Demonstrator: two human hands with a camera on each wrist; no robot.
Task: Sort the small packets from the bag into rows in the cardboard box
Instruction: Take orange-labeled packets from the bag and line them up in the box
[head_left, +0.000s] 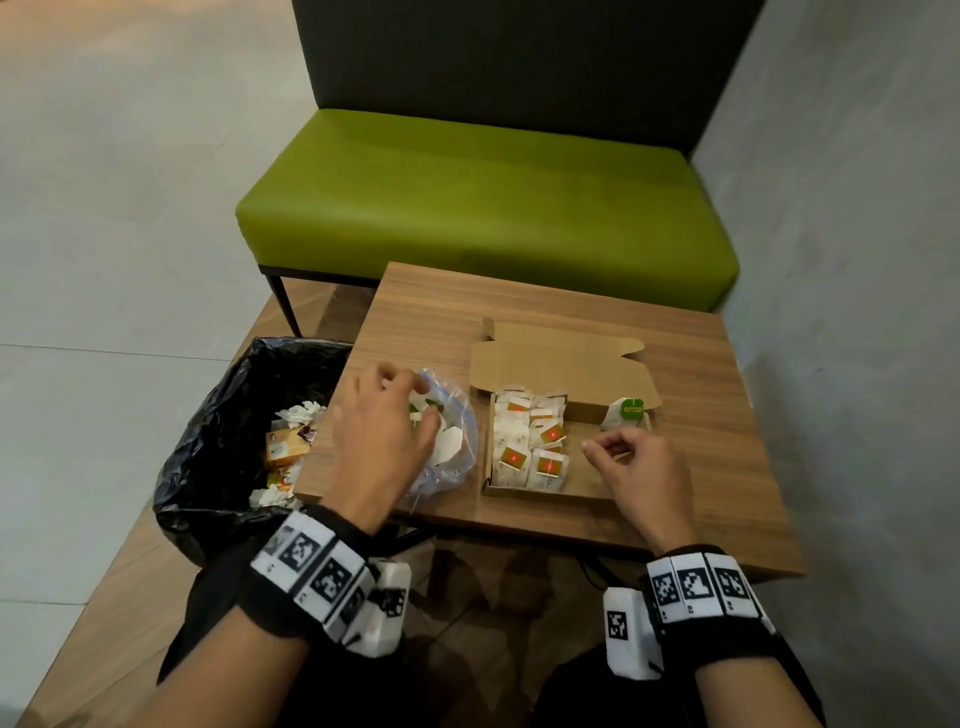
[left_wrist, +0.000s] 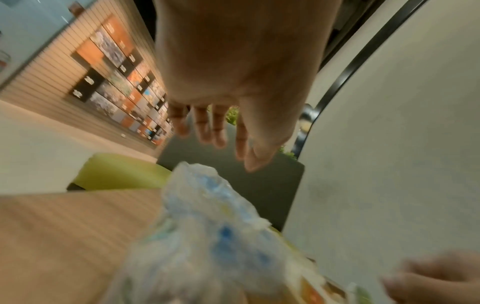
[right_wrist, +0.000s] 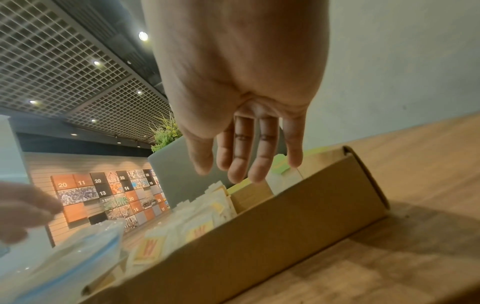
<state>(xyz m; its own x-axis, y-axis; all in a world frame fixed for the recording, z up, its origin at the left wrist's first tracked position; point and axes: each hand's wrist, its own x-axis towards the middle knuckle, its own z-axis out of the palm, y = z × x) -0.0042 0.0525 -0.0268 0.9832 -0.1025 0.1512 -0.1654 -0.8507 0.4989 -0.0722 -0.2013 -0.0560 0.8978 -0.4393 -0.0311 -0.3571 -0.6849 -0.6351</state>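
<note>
My left hand is over the clear plastic bag on the left part of the wooden table. In the left wrist view my fingers hang down loose and a bit spread above the crumpled bag, and they hold nothing I can see. From the head view my fingertips look like they are at the bag's open top, where some white and green packets show inside, but it is too blurry to tell if I am touching one. The cardboard box lies just to the right of the bag, with its long side going left to right and its lid flap folded open toward the far side. The orange-label packets fill the left part of the box in two rows that run from the near wall to the far wall — they lie flat and overlap a little. One green-label packet leans at the far right corner of the box, apart from the others. My right hand is over the bare right part of the box, fingers loosely bent and holding nothing. A bin with a black liner stands beside the table on the left, and a green bench is behind.
</note>
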